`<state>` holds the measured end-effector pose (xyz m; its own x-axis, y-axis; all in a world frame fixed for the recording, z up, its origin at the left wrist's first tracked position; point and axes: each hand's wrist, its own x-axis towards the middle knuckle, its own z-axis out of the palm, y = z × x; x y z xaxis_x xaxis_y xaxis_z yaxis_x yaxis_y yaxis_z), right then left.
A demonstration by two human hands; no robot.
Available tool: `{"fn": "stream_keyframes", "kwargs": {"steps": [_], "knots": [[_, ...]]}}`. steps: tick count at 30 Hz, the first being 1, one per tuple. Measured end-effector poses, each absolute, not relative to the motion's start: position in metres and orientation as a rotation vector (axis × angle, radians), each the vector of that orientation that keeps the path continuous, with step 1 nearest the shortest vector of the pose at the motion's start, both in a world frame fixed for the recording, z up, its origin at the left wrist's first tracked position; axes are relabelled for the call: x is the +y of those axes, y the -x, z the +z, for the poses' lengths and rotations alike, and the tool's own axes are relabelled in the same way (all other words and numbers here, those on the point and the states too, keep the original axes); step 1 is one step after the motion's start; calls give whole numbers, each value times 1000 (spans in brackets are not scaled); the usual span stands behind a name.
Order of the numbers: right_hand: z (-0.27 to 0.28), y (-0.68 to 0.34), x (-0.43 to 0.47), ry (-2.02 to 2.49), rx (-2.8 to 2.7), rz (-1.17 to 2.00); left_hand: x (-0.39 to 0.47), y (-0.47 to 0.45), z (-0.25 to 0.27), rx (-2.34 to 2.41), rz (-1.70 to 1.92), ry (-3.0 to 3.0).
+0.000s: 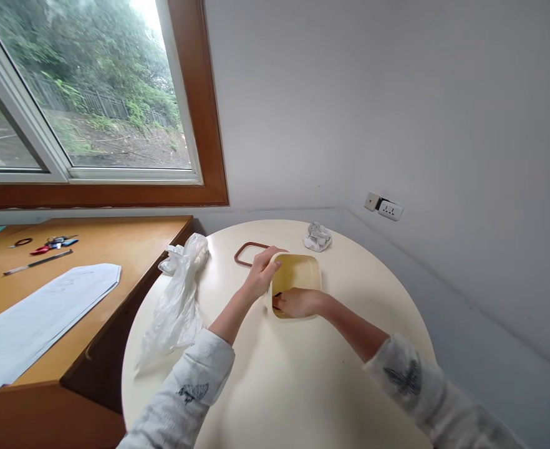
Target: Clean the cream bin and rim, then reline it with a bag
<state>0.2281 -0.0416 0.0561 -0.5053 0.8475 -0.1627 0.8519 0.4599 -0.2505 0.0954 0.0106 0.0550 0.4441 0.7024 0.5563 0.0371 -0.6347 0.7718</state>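
Note:
A pale yellow bin is tipped on the round table, its open mouth facing me. My left hand is closed on the bin's left rim, thumb over the edge. Inside the bin is my right hand, bent toward the lower left inner wall. Its fingers look curled and are partly hidden; a small dark patch shows by the fingertips, and I cannot make out what it is. Behind the left hand lies a brown rectangular ring, partly covered by that hand.
A crumpled clear plastic bag lies on the left of the round table. At its back sits a crumpled greyish-white wad. The wooden desk at left holds papers, a pen and keys.

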Motion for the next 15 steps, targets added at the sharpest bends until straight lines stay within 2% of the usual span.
{"fn": "stream_keyframes", "kwargs": {"steps": [5, 11, 15], "knots": [[82, -258, -92, -1577, 2660, -800, 17, -106, 67, 609, 1079, -2005], [40, -271, -103, -1485, 2760, 25, 19, -128, 85, 594, 823, -2100], [19, -271, -95, -1390, 2845, 209, 14, -126, 91, 570, 762, -2094]]}}
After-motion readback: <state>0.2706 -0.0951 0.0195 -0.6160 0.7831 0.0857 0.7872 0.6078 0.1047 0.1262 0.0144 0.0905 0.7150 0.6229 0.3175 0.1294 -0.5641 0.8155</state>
